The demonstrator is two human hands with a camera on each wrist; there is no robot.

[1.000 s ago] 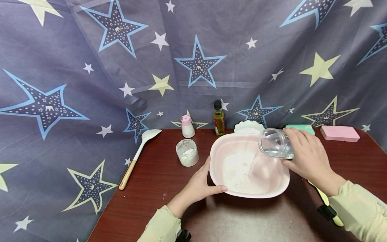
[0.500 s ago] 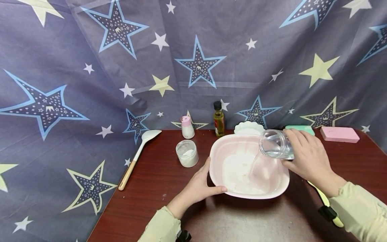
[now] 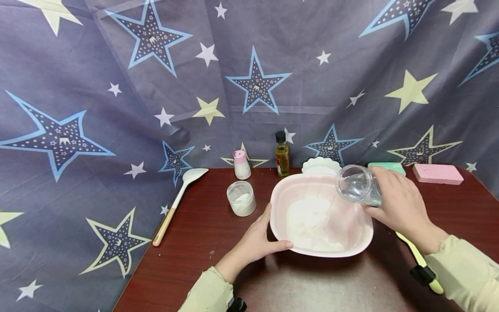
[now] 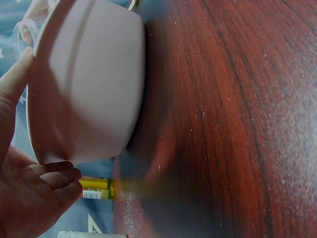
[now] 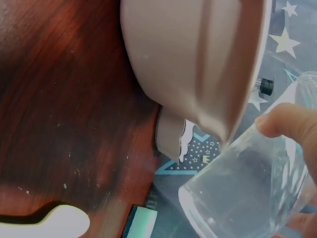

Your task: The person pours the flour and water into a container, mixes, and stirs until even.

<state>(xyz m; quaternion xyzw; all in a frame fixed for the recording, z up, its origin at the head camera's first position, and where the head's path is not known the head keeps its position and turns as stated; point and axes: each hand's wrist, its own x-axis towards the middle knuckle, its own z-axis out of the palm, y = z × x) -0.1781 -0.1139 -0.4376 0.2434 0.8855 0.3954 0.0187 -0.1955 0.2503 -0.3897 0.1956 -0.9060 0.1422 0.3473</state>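
Observation:
A pale pink basin [image 3: 356, 242] stands on the table with wet white powder [image 3: 312, 216] in its bottom. My left hand [image 3: 255, 240] grips its left end, thumb on the near rim and fingers curled under the rim, as the left wrist view [image 4: 29, 188] shows. In my right hand [image 3: 401, 203] is a clear jar [image 3: 356, 186], tipped left with its mouth over the basin's right side. Some water shows inside the jar. The right wrist view has the thumb across the jar's side [image 5: 237, 193], close to the rim of the basin.
Left of the basin are an open jar of white powder [image 3: 241, 199], a pink-capped shaker [image 3: 242, 164] and a white ladle [image 3: 179, 199]. Behind stand an oil bottle [image 3: 282, 156] and a scalloped white dish [image 3: 320, 164]. Green [image 3: 387, 167] and pink [image 3: 438, 173] blocks lie back right; a yellow-green handle [image 3: 419, 260] lies under the right forearm.
The stream of water from the jar into the basin has stopped showing. The jar has shifted slightly right and holds less water. The left hand stays on the basin.

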